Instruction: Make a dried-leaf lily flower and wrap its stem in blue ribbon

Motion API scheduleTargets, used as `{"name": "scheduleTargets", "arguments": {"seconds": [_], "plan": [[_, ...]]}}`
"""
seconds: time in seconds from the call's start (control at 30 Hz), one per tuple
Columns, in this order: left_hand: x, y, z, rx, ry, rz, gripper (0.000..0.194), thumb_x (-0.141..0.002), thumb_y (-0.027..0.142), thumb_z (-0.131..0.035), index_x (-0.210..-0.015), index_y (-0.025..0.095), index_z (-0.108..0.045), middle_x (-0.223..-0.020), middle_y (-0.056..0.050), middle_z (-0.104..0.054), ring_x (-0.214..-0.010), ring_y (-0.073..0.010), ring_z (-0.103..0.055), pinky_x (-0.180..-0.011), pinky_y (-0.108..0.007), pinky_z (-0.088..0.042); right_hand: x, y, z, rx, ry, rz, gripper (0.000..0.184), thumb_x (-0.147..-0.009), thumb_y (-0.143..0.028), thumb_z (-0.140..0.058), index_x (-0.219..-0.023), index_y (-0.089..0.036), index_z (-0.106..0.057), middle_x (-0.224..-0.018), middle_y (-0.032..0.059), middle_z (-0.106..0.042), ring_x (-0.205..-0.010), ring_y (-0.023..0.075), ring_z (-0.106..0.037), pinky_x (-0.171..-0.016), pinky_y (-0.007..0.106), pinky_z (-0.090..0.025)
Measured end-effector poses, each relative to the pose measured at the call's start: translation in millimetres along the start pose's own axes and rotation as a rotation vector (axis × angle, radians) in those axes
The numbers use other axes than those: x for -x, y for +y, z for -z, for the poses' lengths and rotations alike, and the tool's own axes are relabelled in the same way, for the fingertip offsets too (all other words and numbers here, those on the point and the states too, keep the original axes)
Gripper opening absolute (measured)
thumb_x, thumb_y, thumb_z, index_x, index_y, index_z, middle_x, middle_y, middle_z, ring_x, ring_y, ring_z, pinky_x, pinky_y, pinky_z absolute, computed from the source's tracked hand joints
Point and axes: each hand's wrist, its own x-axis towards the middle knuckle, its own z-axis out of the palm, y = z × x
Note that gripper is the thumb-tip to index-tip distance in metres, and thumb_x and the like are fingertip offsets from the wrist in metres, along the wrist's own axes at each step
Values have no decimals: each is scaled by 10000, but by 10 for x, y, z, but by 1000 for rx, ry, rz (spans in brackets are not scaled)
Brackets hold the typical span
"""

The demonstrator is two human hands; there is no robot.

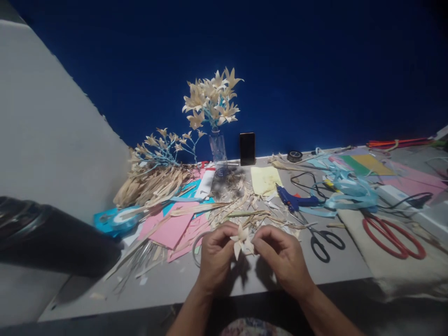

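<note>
Over the front of the table, a small cream handmade flower (241, 240) with pointed petals is held between my two hands. My left hand (217, 254) is closed, with thumb and forefinger pinching the flower from its left side. On the other side, my right hand (282, 256) pinches at a petal's edge; its other fingers curl underneath and are partly hidden. A grey ring-shaped roll (196, 249) lies partly behind my left hand. Dried husk strips (245, 215) and scraps lie just beyond both hands. Black-handled scissors (324, 245) rest to the right.
A clear bottle (219, 151) holds cream flowers (212, 98); more flowers (163, 144) lie left on husks (154, 184). Pink paper (173, 226), a blue glue gun (297, 200), blue ribbon (352, 191), red-handled scissors (394, 235) and an upright phone (247, 149) surround the work area. A dark cylinder (52, 238) stands left.
</note>
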Motion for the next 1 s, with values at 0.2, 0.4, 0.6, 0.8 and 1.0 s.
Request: {"name": "scheduleTargets", "arguments": {"seconds": [0.2,0.4,0.6,0.8,1.0], "plan": [[11,-11,13,-21,70,30,155,-742,235,-821,-620,196,-733,-679,-26,-627,-644,-168,-555,-624,-292,-476,69,116,53,98,-33,-48,254,-910,-316,-621,-693,-186,-633,-633,-5,-622,-585,138,-564,-555,228,-438],[24,-33,6,19,51,56,175,-739,237,-832,-593,200,-743,-692,-28,-641,-625,-152,-553,-599,-275,-467,17,55,20,72,-20,-20,224,-902,-313,-629,-719,-188,-657,-649,-2,-642,-597,139,-584,-561,219,-455],[31,-68,9,9,51,56,154,-738,286,-841,-629,209,-764,-726,-38,-663,-642,-159,-570,-582,-266,-465,-61,0,6,54,-30,20,206,-902,-304,-639,-732,-191,-663,-648,-6,-632,-580,129,-566,-540,213,-441],[11,-38,21,1,60,27,150,-730,287,-842,-631,212,-758,-686,-35,-668,-621,-159,-585,-574,-261,-478,-29,45,-27,108,-69,12,226,-913,-307,-621,-723,-190,-655,-647,-2,-631,-580,134,-551,-540,229,-426],[9,-30,39,-35,139,29,101,-692,155,-813,-621,220,-783,-704,-42,-694,-588,-146,-588,-486,-224,-468,-54,67,27,250,-128,80,225,-936,-292,-590,-737,-200,-638,-642,-9,-630,-580,135,-563,-554,234,-423]]}}
